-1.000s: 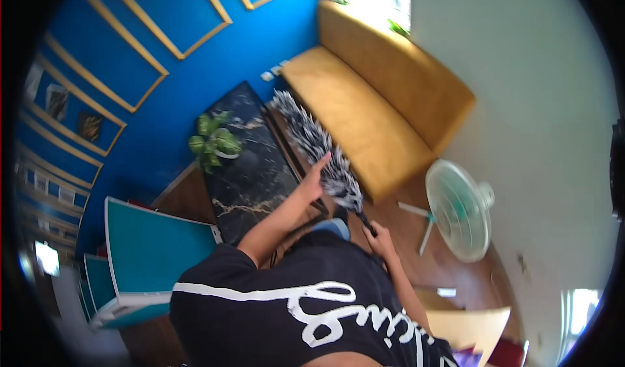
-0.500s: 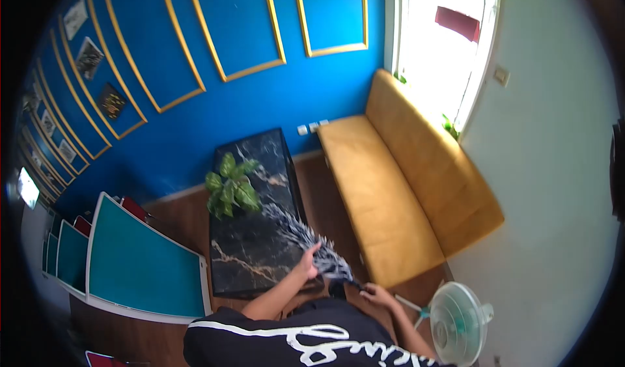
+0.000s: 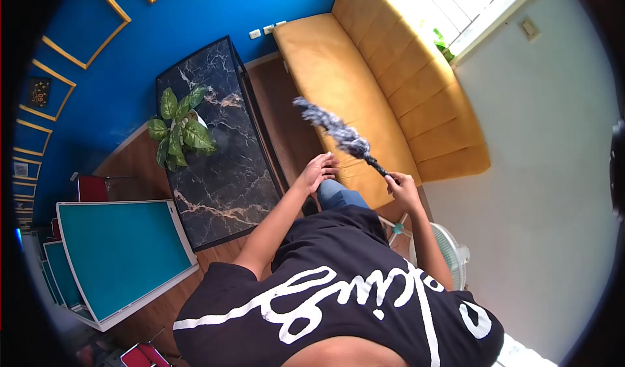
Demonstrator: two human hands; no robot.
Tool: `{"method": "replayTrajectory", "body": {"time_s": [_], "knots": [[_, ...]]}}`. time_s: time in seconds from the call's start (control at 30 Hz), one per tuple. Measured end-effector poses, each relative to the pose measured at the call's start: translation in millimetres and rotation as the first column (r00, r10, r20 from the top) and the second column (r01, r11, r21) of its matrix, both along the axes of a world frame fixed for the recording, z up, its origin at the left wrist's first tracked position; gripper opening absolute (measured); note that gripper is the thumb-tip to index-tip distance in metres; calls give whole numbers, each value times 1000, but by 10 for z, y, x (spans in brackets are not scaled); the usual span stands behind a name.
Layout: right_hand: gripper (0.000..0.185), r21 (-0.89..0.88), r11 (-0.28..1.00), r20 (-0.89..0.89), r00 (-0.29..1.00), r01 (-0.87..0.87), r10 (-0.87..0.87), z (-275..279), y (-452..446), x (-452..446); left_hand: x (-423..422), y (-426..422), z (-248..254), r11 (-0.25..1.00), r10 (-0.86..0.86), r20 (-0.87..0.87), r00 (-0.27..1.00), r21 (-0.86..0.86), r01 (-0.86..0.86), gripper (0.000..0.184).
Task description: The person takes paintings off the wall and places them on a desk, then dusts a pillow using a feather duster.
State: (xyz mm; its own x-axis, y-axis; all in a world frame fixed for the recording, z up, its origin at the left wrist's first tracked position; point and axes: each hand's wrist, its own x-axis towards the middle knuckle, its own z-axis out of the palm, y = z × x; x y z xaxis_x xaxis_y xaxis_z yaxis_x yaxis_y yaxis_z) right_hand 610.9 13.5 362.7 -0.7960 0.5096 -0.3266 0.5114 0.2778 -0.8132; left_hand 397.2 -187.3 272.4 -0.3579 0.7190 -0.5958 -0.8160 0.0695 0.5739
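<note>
A fluffy grey duster (image 3: pixel 340 132) is held up by its dark handle in my right hand (image 3: pixel 403 191), whose fingers wrap the handle's end. Its head points up and left, over the front edge of the yellow bench sofa (image 3: pixel 348 87). My left hand (image 3: pixel 319 172) holds nothing; its fingers are stretched out a little below the duster head, apart from it. To the left of my hands stands the black marble-patterned table (image 3: pixel 228 191), with a leafy potted plant (image 3: pixel 182 132) on it.
A white fan (image 3: pixel 449 253) stands close by my right forearm. Teal-topped tables (image 3: pixel 124 250) and a red chair (image 3: pixel 97 188) are on the left. A blue wall (image 3: pixel 215 5) rises behind, and a window (image 3: pixel 456 9) is above the sofa.
The duster has moved off the marble table towards the sofa. My left hand has let go of its fluffy head. The view has tilted down and shifted right.
</note>
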Motion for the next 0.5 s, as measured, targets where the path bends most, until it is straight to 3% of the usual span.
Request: {"method": "replayTrajectory", "body": {"time_s": [0.1, 0.23, 0.3, 0.4, 0.5], "knots": [[26, 2, 982, 68, 980, 187, -187, -126, 267, -554, -197, 103, -9, 995, -92, -80, 993, -40, 89, 34], [29, 118, 973, 49, 978, 196, -203, -232, 761, -1304, -621, 205, -129, 954, -121, -95, 988, -288, 89, 33], [29, 267, 954, 48, 987, 138, -156, -307, 1093, -1654, -890, 250, -193, 937, -143, -136, 980, -337, 90, 34], [33, 195, 969, 82, 982, 150, -168, -381, 1541, -2203, -1357, 309, -170, 918, -133, -198, 971, -395, 45, 35], [36, 85, 991, 114, 987, 106, -115, -366, 1958, -2798, -1843, 320, -41, 923, 24, -245, 969, -368, -116, 33]]}}
